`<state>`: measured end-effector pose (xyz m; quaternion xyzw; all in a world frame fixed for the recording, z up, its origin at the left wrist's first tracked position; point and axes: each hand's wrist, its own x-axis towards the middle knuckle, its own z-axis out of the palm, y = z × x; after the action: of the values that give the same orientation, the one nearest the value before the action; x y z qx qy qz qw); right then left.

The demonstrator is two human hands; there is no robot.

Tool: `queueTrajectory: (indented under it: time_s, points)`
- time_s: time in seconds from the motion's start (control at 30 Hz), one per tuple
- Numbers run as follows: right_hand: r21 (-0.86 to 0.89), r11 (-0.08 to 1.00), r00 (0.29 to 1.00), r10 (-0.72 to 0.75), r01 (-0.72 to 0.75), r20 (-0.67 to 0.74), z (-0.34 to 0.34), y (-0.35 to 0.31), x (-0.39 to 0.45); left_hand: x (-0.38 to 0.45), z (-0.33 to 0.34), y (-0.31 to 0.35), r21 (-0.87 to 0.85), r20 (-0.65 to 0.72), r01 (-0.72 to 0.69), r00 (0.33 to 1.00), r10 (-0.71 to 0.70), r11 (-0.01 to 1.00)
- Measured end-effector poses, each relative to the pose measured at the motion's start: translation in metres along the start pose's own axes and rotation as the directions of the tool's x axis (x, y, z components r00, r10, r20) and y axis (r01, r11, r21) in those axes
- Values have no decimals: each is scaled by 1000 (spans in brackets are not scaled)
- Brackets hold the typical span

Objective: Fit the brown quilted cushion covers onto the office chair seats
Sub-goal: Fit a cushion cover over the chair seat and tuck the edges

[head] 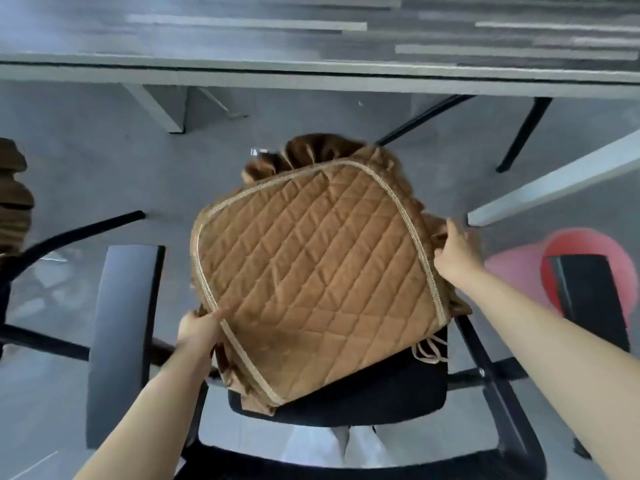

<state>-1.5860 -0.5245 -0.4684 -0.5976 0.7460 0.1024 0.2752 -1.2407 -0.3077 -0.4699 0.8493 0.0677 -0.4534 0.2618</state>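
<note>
A brown quilted cushion cover (pixel 311 258) with pale piping and a ruffled skirt lies skewed over the black office chair seat (pixel 381 393). The seat's near edge and right corner show bare. My left hand (pixel 199 330) pinches the cover's near left corner at the piping. My right hand (pixel 455 251) grips the gathered skirt on the cover's right edge. Thin tie strings (pixel 429 351) hang from the cover's near right corner.
Black armrests flank the seat, one at left (pixel 121 341) and one at right (pixel 588 299). A grey desk edge (pixel 311 76) runs across the back, with black chair legs beneath. More brown fabric (pixel 14 195) sits at far left. A pink-red round object (pixel 519 268) lies behind the right armrest.
</note>
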Motion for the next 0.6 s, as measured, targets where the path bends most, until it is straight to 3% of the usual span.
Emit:
queueTrajectory:
  time_s: [0.1,0.2,0.33,0.47,0.6]
  points:
    - [109,952,950,269,-287,156,24,25,-13,4,4,0,76,-23,-24,999,26,997]
    - [249,880,896,325,-403,303,35,44,-26,-6,6,0,128,-48,-107,992,113,986]
    - [313,865,902,295,-393,316,40,50,-36,-27,10,-13,8,-20,-234,972,234,972]
    - [372,890,961,209,-264,182,32,47,-49,-40,4,-23,-169,157,-148,972,175,974]
    - [441,886,988,99,-142,119,23,45,-58,-43,-4,-28,-116,154,-183,968,200,976]
